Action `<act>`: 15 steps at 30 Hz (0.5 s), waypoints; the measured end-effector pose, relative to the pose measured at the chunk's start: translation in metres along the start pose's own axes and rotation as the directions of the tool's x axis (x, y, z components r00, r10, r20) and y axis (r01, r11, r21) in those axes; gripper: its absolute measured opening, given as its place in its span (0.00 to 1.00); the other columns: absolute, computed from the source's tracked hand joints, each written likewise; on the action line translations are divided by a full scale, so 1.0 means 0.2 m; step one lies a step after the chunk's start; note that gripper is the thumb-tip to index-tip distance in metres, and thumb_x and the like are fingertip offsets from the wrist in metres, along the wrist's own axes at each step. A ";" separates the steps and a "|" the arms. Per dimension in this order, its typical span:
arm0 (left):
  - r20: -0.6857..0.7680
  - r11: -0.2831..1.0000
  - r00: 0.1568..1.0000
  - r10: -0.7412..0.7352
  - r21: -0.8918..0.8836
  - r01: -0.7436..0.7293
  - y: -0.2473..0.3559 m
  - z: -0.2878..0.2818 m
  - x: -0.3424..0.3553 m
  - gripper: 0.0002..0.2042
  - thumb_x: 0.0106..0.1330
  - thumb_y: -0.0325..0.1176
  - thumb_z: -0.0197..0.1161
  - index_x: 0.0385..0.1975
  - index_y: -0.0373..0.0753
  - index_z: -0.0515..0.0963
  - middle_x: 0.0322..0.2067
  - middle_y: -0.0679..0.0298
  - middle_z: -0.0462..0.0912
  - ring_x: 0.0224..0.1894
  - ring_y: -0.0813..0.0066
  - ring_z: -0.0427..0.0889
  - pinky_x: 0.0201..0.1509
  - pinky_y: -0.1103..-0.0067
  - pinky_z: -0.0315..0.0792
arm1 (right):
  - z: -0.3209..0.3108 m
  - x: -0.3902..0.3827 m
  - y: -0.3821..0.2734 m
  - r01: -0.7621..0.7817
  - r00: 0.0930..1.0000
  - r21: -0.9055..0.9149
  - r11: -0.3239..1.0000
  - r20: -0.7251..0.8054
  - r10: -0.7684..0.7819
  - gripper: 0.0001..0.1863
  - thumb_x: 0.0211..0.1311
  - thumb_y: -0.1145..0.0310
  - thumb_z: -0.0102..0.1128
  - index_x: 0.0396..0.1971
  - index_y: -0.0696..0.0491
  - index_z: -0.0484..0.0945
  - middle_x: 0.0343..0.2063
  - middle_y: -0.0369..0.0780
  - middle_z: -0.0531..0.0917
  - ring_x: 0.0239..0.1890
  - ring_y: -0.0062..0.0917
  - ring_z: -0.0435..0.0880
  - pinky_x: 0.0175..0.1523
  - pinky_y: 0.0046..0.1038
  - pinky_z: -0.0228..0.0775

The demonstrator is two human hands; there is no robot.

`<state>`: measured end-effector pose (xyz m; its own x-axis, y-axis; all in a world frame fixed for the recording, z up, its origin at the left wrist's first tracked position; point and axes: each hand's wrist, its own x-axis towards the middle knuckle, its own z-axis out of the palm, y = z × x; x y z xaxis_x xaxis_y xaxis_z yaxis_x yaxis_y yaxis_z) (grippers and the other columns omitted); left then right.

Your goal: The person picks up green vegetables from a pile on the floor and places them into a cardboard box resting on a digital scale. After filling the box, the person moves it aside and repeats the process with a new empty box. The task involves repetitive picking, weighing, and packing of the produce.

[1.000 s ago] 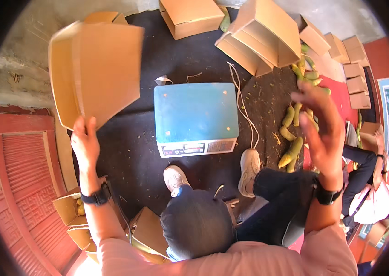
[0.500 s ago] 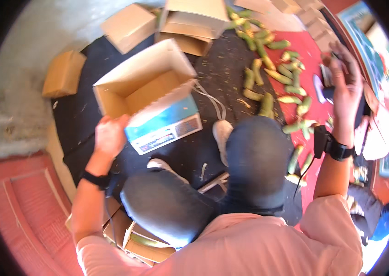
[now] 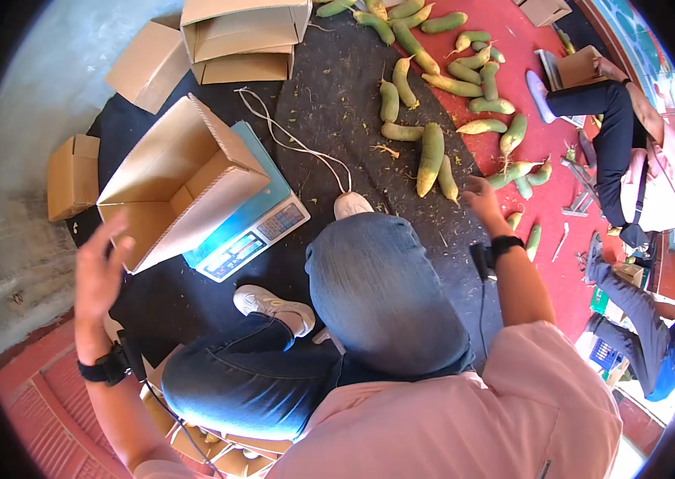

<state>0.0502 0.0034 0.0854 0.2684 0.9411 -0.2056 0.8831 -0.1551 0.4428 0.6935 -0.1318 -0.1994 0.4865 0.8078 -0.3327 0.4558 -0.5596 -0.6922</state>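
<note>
An open cardboard box stands on a blue and white digital scale, its hollow inside showing. My left hand is beside the box's near left corner, fingers spread and holding nothing. My right hand is low over the edge between the black cloth and the red floor, with its fingers partly stretched and nothing visible in them. Close to its fingertips lie a slim green radish and a thicker green radish.
More green radishes lie scattered on the black cloth and red floor. Several cardboard boxes stand along the wall side. A white cord runs from the scale area toward my shoe. Two other people sit at the right.
My left hand has let go of the box's near edge and moved left. My right hand has come down from its raised place at the right toward the radishes.
</note>
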 end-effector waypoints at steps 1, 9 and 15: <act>-0.110 0.997 0.993 -0.040 -0.072 0.032 -0.01 -0.04 0.02 0.17 0.62 0.29 0.57 0.50 0.33 0.72 0.51 0.55 0.74 0.56 0.67 0.71 0.60 0.75 0.61 | 0.11 0.05 0.01 -0.098 0.994 0.003 0.995 0.040 0.098 0.28 0.45 0.67 0.60 0.50 0.59 0.69 0.35 0.48 0.81 0.36 0.30 0.81 0.42 0.28 0.73; -0.299 0.761 0.700 -0.648 -0.289 0.581 -0.14 0.05 0.03 0.30 0.63 0.42 0.57 0.64 0.42 0.55 0.58 0.52 0.65 0.57 0.65 0.67 0.50 0.73 0.67 | 0.60 0.42 -0.18 -0.298 0.951 -0.519 0.801 -0.237 0.200 0.47 0.42 0.46 0.66 0.54 0.62 0.55 0.52 0.53 0.63 0.58 0.47 0.59 0.62 0.39 0.54; -0.139 0.630 0.656 -0.742 -0.481 0.610 -0.29 0.21 0.07 0.31 0.64 0.39 0.56 0.64 0.37 0.52 0.52 0.53 0.72 0.49 0.68 0.73 0.49 0.74 0.69 | 0.50 0.53 -0.14 -0.215 0.971 -0.475 0.853 -0.199 0.134 0.38 0.40 0.51 0.69 0.46 0.61 0.63 0.47 0.51 0.71 0.52 0.42 0.70 0.54 0.38 0.65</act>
<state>0.0190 0.0124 0.0196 -0.5326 0.7741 -0.3421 0.5349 0.6211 0.5728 0.6582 -0.0118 -0.2791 0.6816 0.6725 -0.2884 0.6385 -0.7391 -0.2144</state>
